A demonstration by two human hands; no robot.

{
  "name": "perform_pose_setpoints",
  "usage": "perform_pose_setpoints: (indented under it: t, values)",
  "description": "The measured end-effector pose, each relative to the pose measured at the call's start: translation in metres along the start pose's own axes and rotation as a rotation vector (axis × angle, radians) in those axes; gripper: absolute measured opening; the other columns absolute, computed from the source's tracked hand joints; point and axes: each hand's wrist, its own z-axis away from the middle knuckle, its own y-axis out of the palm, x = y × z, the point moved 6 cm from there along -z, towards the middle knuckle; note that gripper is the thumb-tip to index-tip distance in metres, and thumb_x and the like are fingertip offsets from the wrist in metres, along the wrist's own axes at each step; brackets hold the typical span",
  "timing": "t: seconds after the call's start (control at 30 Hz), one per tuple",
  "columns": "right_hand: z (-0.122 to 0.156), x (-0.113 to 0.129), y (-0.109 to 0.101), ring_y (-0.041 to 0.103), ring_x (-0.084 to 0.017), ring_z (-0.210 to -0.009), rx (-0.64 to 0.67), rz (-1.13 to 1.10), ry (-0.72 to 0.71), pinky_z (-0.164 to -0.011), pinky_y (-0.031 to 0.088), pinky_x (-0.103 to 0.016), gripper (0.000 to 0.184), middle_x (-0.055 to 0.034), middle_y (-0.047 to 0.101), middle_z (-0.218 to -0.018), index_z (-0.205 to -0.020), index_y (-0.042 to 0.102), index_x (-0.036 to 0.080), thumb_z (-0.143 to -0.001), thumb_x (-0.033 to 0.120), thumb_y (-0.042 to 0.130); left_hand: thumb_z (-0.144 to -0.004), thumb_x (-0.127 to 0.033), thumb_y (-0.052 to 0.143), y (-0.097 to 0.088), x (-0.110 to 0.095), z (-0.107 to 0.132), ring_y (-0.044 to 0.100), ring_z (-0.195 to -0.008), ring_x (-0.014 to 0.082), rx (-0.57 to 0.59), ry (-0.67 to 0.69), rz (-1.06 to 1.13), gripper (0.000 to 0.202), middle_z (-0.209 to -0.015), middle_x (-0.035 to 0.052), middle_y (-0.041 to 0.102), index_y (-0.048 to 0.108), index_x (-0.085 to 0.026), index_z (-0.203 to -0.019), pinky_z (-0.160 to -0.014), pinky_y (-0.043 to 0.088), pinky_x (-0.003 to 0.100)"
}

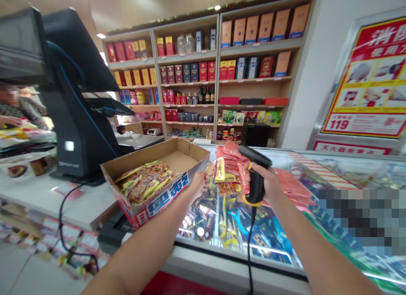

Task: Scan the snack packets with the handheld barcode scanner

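Head view | left hand [198, 184] pinched the snack packets [223, 173] just beside the cardboard box [158, 204], above the glass counter [330, 170] | right hand [270, 183] clamped around the barcode scanner [255, 178] | judged mid-scan; a barcode needed to face the scanner.

The bare left forearm [152, 240] reaches up from the lower left and forward, nearly straight, ending in the left hand [198, 184]. That hand shows its back to the camera, with the fingers curled away and mostly hidden. The bare right forearm [304, 240] comes in from the lower right; the right hand [269, 183], wrist level, is closed in a fist-like grip with the thumb on top, near the left hand but not touching it.
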Motion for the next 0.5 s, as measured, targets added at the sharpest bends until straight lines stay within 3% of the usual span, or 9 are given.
perform_pose_setpoints:
  t: [0.17,0.27,0.4,0.5]
  values:
    - [-0.003,0.005,-0.003,0.051,-0.012,-0.036,-0.012,-0.051,-0.045,-0.034,0.041,-0.022,0.026,-0.0005,0.058,-0.044,-0.068,0.063,0.017,-0.067,0.042,0.069,-0.092,-0.027,0.044,-0.011,-0.002,-0.001,0.034,-0.033,0.0060,-0.176,0.147,-0.267,0.021,-0.046,-0.0084,0.034,0.040,-0.020,-0.073,-0.038,0.016,0.017]
    - [-0.002,0.004,-0.003,0.051,-0.012,-0.036,-0.013,-0.058,-0.052,-0.035,0.041,-0.022,0.025,-0.0007,0.059,-0.045,-0.068,0.063,0.016,-0.067,0.041,0.069,-0.087,-0.022,0.051,-0.016,-0.011,0.006,0.054,-0.047,0.0148,-0.242,0.221,-0.646,0.018,-0.051,-0.0008,0.046,0.046,-0.019,-0.071,-0.043,0.031,0.021]
    - [-0.003,0.001,-0.002,0.052,-0.012,-0.036,0.002,-0.062,-0.070,-0.036,0.042,-0.024,0.025,0.0003,0.059,-0.046,-0.070,0.062,0.017,-0.069,0.041,0.069,-0.075,-0.020,0.065,-0.011,-0.053,0.038,0.064,-0.082,0.0250,-0.332,0.502,-1.039,0.015,-0.065,0.0077,0.058,0.053,-0.018,-0.065,-0.067,0.045,0.027]
    - [-0.004,-0.002,-0.001,0.052,-0.013,-0.037,0.030,-0.029,-0.089,-0.036,0.043,-0.024,0.026,0.0007,0.058,-0.046,-0.073,0.061,0.017,-0.071,0.041,0.068,-0.073,-0.025,0.065,-0.004,-0.101,0.053,0.064,-0.091,0.0287,-0.323,0.612,-1.368,0.011,-0.076,0.0105,0.064,0.059,-0.018,-0.066,-0.081,0.046,0.034]
